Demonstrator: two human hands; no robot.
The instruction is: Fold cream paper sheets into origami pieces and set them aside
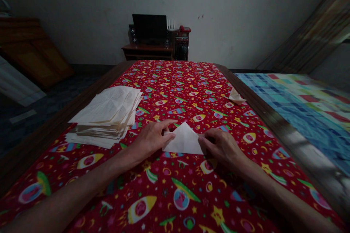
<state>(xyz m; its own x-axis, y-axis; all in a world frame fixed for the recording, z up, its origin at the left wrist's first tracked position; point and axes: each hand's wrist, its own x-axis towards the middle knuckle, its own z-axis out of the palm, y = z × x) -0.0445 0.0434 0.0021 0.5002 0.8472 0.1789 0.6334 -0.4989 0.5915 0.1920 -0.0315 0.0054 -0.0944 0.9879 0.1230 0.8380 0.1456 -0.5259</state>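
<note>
the left hand (155, 134) has thumb and fingers drawn close together on the left end of a folded white paper (184, 140); the right hand (221, 143) pinches its right end. the paper, peak pointing away, is at the red cloth (177, 167) covering the desk (90, 99), right of a paper stack (112, 105).

Open cloth (179, 96) beyond folded paper (184, 140), stack (108, 114) leftward
</note>
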